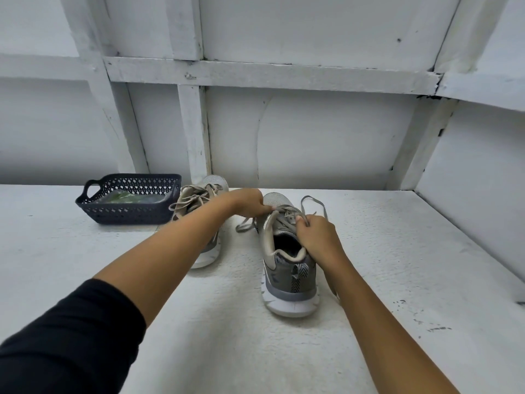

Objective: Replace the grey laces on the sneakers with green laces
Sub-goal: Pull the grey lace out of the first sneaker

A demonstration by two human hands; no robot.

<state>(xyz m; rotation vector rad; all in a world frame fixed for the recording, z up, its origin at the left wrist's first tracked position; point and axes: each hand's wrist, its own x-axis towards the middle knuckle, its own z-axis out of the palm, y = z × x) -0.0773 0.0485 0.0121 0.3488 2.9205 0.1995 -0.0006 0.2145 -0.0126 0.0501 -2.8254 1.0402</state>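
Two pinches on the grey lace (310,202) — left hand (250,201) and right hand (316,234); sneaker (292,280) lies lengthwise, toe pointing away.

A: What colour is the near sneaker (289,268)?
B: Grey, paler at the mesh toe, black-and-white chevrons at the heel, white sole, grey laces (312,201).
A: And the basket (127,214)?
B: Dark navy, diamond-pattern holes, something green (119,198) inside. White bench (227,322), white wall (312,132), black sleeve (71,336).
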